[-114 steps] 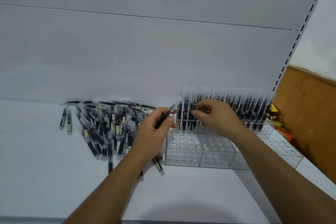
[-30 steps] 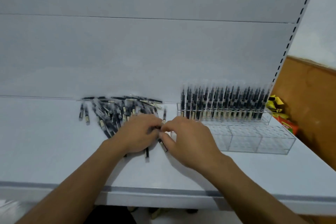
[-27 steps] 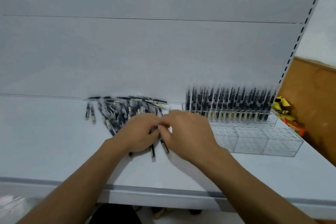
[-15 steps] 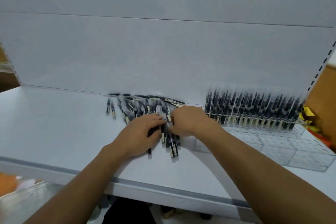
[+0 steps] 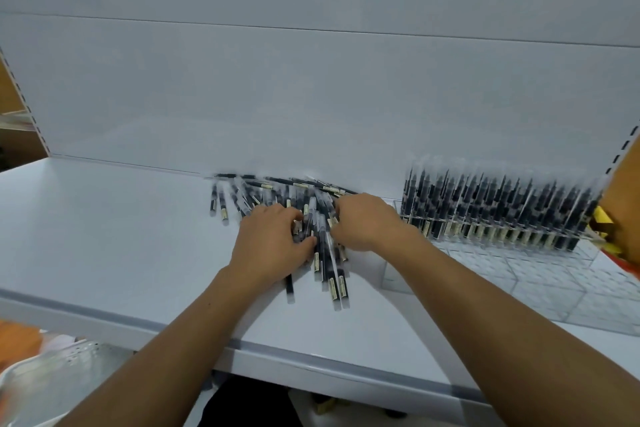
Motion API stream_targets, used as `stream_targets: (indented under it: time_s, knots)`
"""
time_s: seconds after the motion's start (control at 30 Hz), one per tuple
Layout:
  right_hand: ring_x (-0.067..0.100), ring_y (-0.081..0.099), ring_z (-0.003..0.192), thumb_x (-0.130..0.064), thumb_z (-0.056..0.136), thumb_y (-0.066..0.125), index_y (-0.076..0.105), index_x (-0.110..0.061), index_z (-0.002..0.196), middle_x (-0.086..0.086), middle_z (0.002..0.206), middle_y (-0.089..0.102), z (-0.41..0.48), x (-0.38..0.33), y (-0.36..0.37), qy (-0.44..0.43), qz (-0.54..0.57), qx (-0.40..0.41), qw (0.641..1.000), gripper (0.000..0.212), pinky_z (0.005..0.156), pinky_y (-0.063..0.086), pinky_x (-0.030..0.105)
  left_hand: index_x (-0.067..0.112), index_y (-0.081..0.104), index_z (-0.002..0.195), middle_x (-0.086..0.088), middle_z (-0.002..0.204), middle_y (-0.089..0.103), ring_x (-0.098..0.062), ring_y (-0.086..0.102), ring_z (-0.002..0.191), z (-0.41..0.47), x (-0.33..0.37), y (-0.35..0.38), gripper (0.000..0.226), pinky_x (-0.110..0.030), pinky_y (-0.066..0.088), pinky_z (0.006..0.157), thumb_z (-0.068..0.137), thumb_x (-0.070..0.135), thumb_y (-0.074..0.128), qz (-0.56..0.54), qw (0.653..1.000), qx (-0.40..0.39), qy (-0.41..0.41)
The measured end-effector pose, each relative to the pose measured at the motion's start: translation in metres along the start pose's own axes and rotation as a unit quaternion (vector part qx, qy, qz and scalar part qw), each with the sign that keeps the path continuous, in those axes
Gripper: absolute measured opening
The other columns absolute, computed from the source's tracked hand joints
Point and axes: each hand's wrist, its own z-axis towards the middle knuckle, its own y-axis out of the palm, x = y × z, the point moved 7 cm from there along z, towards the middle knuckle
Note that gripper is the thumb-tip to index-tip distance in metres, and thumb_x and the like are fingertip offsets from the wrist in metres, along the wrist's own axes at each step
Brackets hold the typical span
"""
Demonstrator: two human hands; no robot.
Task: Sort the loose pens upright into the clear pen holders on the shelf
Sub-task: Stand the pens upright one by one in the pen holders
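A heap of loose black pens (image 5: 277,192) in clear sleeves lies on the white shelf (image 5: 104,229) against the back panel. My left hand (image 5: 273,246) and my right hand (image 5: 363,225) are both on the near part of the heap, fingers curled around a bundle of pens (image 5: 329,263) between them. The bundle's ends stick out toward me. To the right stand the clear pen holders (image 5: 519,274). Their back rows hold several upright pens (image 5: 491,211), and the front cells are empty.
A yellow and red packet (image 5: 604,229) lies at the far right behind the holders, beside a brown wall. A perforated metal tray (image 5: 52,374) sits below the shelf's front edge at lower left. The grey back panel rises right behind the pens.
My right hand left the upright pens and joined my left hand on the loose heap. Both hands have gathered a bundle of pens. The view has swung left and the hands have moved further into the heap.
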Motion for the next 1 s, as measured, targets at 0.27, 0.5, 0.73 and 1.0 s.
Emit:
stream_targets:
  time_s: [0.27, 0.5, 0.73, 1.0]
  knots:
    - [0.015, 0.041, 0.054, -0.01, 0.087, 0.056, 0.043, -0.013, 0.062, 0.001, 0.062, 0.045, -0.004, 0.02, -0.016, 0.04, -0.036, 0.039, 0.998, 0.028, 0.049, 0.034, 0.025, 0.019, 0.057, 0.112, -0.001, 0.091, 0.066, -0.021, 0.061, 0.082, 0.016, 0.012, 0.009, 0.027, -0.029, 0.045, 0.064, 0.087, 0.027, 0.052, 0.041, 0.991, -0.111, -0.059]
    - [0.02, 0.061, 0.073, -0.016, 0.09, 0.051, 0.069, -0.011, 0.103, 0.004, 0.09, 0.07, -0.013, 0.044, -0.033, 0.06, -0.007, 0.118, 0.991, 0.022, 0.051, 0.037, 0.023, 0.013, 0.049, 0.113, 0.001, 0.087, 0.058, -0.019, 0.055, 0.077, 0.011, 0.017, 0.004, 0.022, -0.031, 0.041, 0.063, 0.094, 0.022, 0.046, -0.03, 0.991, -0.11, -0.066]
    - [0.02, 0.063, 0.093, -0.027, 0.094, 0.049, 0.064, -0.02, 0.109, -0.003, 0.1, 0.069, -0.026, 0.059, -0.037, 0.061, 0.062, 0.138, 0.987, 0.022, 0.07, 0.046, 0.031, 0.015, 0.044, 0.101, 0.0, 0.08, 0.055, -0.014, 0.052, 0.07, 0.01, 0.03, 0.017, 0.034, -0.031, 0.039, 0.057, 0.093, 0.047, 0.051, -0.019, 0.988, -0.141, -0.062]
    - [0.015, 0.061, 0.088, -0.032, 0.093, 0.052, 0.056, -0.023, 0.111, -0.008, 0.091, 0.067, -0.042, 0.075, -0.043, 0.039, 0.103, 0.166, 0.98, 0.02, 0.074, 0.051, 0.032, 0.013, 0.055, 0.095, 0.0, 0.077, 0.059, -0.018, 0.058, 0.074, 0.014, 0.036, 0.013, 0.022, -0.031, 0.05, 0.066, 0.09, 0.035, 0.051, 0.054, 0.991, -0.117, -0.04]
